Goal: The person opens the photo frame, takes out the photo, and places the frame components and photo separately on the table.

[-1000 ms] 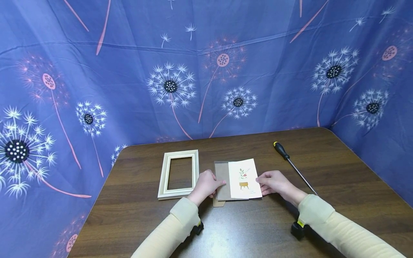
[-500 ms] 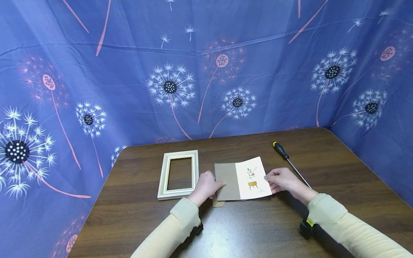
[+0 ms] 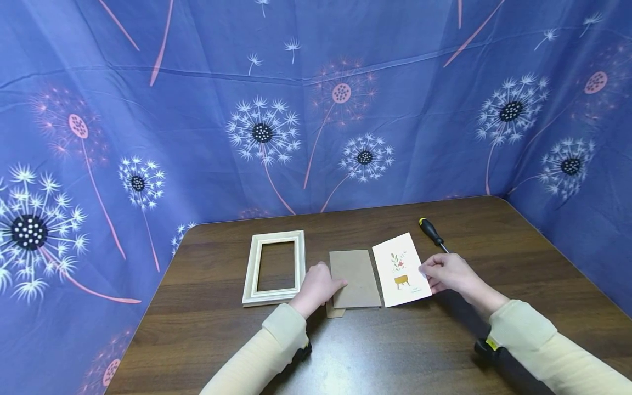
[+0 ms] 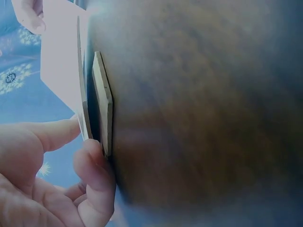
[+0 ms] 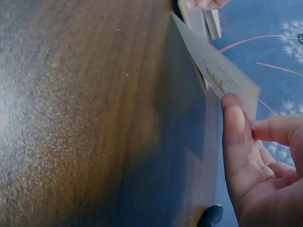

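Note:
My left hand (image 3: pixel 316 288) pinches the left edge of a brown backing board (image 3: pixel 357 280), thumb on top. A short tan stand leg (image 3: pixel 336 312) pokes out below its lower left corner; the left wrist view shows this leg (image 4: pixel 103 99) under the board's edge (image 4: pixel 83 109). To the right, my right hand (image 3: pixel 451 274) holds a white picture card (image 3: pixel 390 260) by its right edge between thumb and fingers. The card is printed with a plant in an orange pot. Tilted in the right wrist view, the card (image 5: pixel 227 71) stands at an angle above the wood, its shadow below.
A cream picture frame (image 3: pixel 250 269) lies flat left of my left hand, table showing through its opening. Behind my right hand lies a screwdriver (image 3: pixel 430 230) with a black and yellow handle, its shaft partly hidden. A blue dandelion-print cloth (image 3: pixel 316 137) hangs beyond the table (image 3: pixel 222 340).
My right hand has drawn the picture card rightward off the backing board, and the card has turned slightly. More of the brown board shows now. My left hand keeps its place on the board.

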Demonstrator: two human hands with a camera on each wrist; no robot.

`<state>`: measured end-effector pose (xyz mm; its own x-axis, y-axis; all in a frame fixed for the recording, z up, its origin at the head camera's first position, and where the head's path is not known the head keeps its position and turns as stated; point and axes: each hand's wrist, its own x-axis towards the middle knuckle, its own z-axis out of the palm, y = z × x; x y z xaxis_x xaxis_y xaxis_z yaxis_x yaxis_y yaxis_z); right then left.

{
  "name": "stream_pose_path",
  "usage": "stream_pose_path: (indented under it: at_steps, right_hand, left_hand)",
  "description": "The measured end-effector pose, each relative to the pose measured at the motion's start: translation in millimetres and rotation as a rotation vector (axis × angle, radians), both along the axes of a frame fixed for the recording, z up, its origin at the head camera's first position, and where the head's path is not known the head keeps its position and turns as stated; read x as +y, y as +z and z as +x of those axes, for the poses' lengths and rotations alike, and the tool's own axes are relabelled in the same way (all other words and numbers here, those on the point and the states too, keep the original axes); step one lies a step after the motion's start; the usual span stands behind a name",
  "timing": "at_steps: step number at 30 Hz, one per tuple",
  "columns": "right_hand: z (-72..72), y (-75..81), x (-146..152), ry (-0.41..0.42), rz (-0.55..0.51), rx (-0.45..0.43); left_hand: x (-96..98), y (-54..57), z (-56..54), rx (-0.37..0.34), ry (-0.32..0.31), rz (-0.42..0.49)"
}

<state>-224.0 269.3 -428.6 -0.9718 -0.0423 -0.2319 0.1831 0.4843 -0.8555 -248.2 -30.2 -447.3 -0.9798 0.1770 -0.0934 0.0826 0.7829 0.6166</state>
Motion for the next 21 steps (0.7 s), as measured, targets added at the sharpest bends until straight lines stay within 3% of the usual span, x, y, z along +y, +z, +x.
stream_pose_path:
  at_steps: [12,21]
  right_hand:
    - [7.7,18.3,1,0.017,-0.096,0.014]
    - [6.0,25.1,-7,0.040,-0.178,0.045]
  left_hand:
    - [-6.8,4.8,-0.5,-0.010,-0.048,-0.031]
    - [-14.9,23.2,-1.7,0.042,-0.086,0.006]
